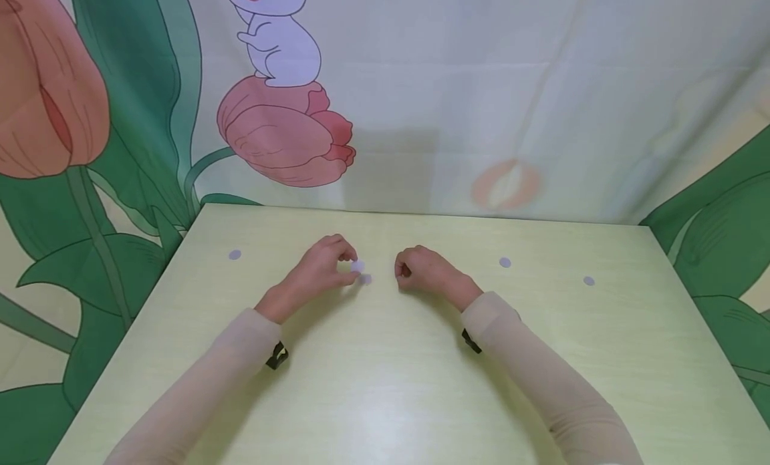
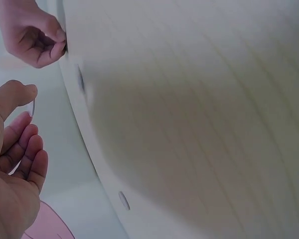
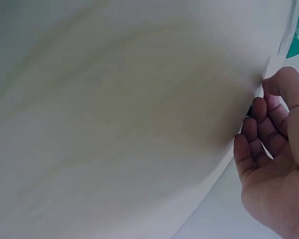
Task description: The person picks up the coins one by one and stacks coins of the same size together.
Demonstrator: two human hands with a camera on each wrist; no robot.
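My left hand (image 1: 315, 271) pinches a small pale lilac disc (image 1: 357, 266) between thumb and finger, a little above the table. The left wrist view shows that held disc (image 2: 32, 107) nearly edge-on at the fingertips. Just below it, a second lilac disc (image 1: 366, 279) lies flat on the table. Facing it from the right, my right hand (image 1: 427, 271) has curled fingers, with thumb and fingertip together at the tabletop. A thin dark edge (image 2: 66, 46) shows at those fingertips, apparently another disc, mostly hidden by the fingers.
On the pale wood-grain table (image 1: 373, 371) lie further discs: one at the far left (image 1: 234, 254) and two at the right, a nearer-in disc (image 1: 504, 262) and an outer disc (image 1: 589, 281). Behind the table's back edge hangs a printed cloth (image 1: 409, 97) with flowers.
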